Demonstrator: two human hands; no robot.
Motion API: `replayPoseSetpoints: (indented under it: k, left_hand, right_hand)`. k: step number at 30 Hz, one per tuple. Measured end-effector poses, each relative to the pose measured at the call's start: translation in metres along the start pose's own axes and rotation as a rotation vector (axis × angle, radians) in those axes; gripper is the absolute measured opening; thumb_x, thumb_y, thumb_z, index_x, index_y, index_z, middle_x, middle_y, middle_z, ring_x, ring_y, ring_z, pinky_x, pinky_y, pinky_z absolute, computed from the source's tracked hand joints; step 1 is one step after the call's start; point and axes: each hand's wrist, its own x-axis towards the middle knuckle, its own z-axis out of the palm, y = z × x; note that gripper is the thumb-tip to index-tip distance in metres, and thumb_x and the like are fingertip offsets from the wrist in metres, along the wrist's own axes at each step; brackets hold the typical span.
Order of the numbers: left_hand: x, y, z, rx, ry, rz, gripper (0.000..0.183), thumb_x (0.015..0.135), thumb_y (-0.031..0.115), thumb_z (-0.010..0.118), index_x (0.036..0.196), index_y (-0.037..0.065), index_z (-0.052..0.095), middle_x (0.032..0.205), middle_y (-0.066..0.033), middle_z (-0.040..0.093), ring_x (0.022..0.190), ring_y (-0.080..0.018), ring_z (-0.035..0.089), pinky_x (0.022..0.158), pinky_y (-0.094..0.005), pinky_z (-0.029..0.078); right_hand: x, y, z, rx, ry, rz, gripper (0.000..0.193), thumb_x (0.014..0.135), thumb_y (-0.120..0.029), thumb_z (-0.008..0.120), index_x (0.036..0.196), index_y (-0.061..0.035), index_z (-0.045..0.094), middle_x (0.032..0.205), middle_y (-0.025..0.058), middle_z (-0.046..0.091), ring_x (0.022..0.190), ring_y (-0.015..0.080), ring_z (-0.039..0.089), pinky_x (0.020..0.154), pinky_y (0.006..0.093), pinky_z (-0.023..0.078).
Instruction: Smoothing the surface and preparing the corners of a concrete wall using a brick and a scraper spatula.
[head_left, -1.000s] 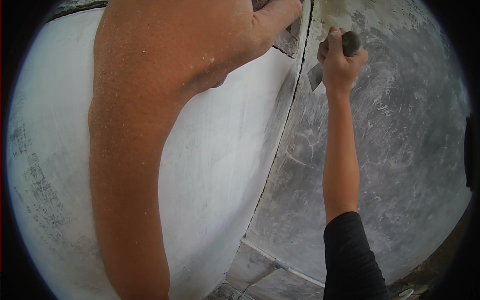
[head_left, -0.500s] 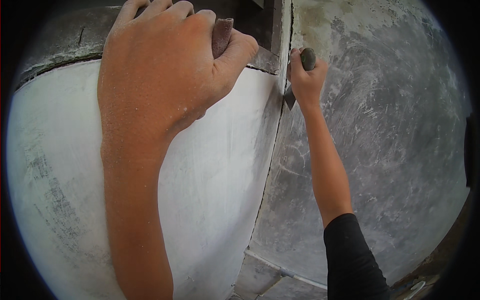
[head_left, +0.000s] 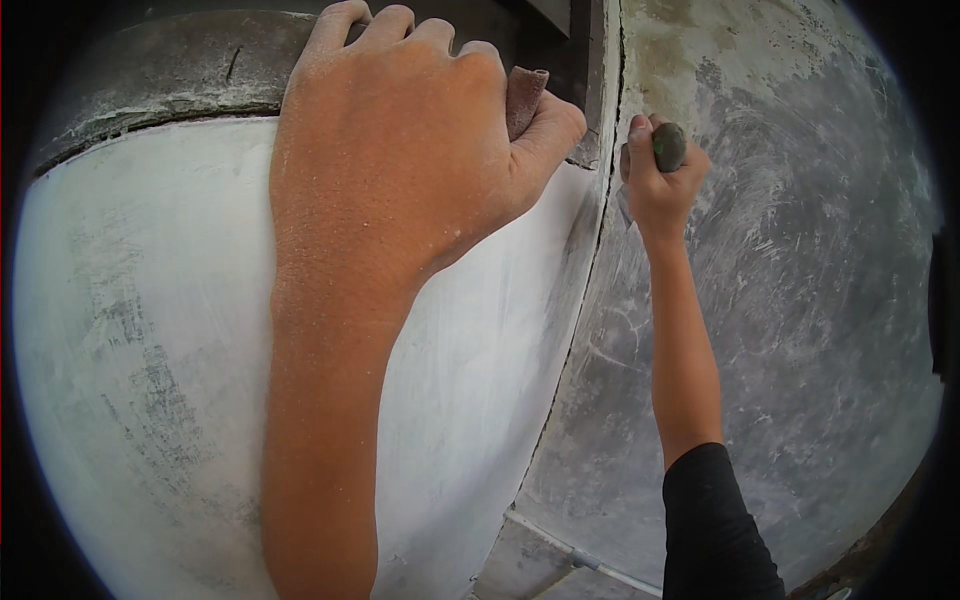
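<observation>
My left hand (head_left: 390, 160), dusted with pale powder, is large in the middle of the view, its back toward me. A rolled or folded brown strip, sandpaper by its look (head_left: 524, 102), sticks up between its thumb and curled fingers. Behind it are the white-coated wall (head_left: 480, 300) and a dark opening above. Further right, my right hand (head_left: 662, 200) is closed around the dark, rounded handle of a putty knife (head_left: 669, 147). Only a sliver of its blade shows, beside the cracked corner seam (head_left: 600, 240); whether the blade touches the wall cannot be made out.
The grey, scuffed wall (head_left: 810, 300) fills the right side. A grey ledge (head_left: 200, 65) with a rough lower edge borders the white wall's top. Low in the view, a thin pale pipe (head_left: 590, 560) runs near the foot of the walls.
The view has shifted, carrying the walls rightward in the picture. My left hand has moved right, closer to the corner seam. The right hand sits slightly lower and farther from the seam, its blade less visible.
</observation>
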Motion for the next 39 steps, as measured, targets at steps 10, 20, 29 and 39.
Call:
replayPoseSetpoints:
  k: [10, 20, 29, 39]
  left_hand:
    - [0.001, 0.005, 0.000, -0.056, 0.014, 0.004, 0.048, 0.088, 0.044, 0.058, 0.107, 0.005, 0.079, 0.104, -0.0122, 0.076, 0.097, -0.0274, 0.070, 0.108, -0.0451, 0.046]
    - [0.000, -0.001, 0.003, -0.027, 0.033, 0.029, 0.045, 0.089, 0.040, 0.058, 0.105, 0.004, 0.079, 0.094, -0.0108, 0.075, 0.093, -0.0257, 0.070, 0.107, -0.0437, 0.046]
    - [0.001, 0.001, -0.004, -0.021, -0.025, 0.008, 0.045, 0.088, 0.040, 0.058, 0.101, 0.002, 0.079, 0.089, -0.0107, 0.075, 0.086, -0.0253, 0.069, 0.104, -0.0437, 0.047]
    - [-0.001, 0.005, 0.003, -0.055, 0.054, 0.017, 0.045, 0.088, 0.041, 0.058, 0.102, 0.004, 0.080, 0.097, -0.0117, 0.076, 0.093, -0.0262, 0.070, 0.105, -0.0432, 0.048]
  right_hand:
    - [0.001, 0.023, -0.013, -0.116, 0.024, 0.040, 0.041, 0.097, -0.013, 0.067, 0.064, -0.0034, 0.045, 0.057, -0.0045, 0.041, 0.057, 0.0050, 0.035, 0.049, 0.0280, 0.028]
    - [-0.009, 0.019, -0.002, -0.063, -0.013, 0.077, 0.043, 0.099, -0.012, 0.065, 0.062, -0.0032, 0.045, 0.054, -0.0029, 0.041, 0.053, 0.0060, 0.036, 0.048, 0.0282, 0.028]
    - [-0.001, -0.021, -0.006, 0.155, 0.026, 0.063, 0.037, 0.098, -0.011, 0.066, 0.065, -0.0029, 0.049, 0.059, -0.0043, 0.043, 0.055, 0.0054, 0.037, 0.049, 0.0278, 0.029]
    - [-0.009, 0.007, -0.018, 0.129, 0.029, 0.121, 0.034, 0.095, -0.009, 0.065, 0.066, -0.0050, 0.048, 0.058, -0.0044, 0.040, 0.056, 0.0058, 0.036, 0.050, 0.0289, 0.029]
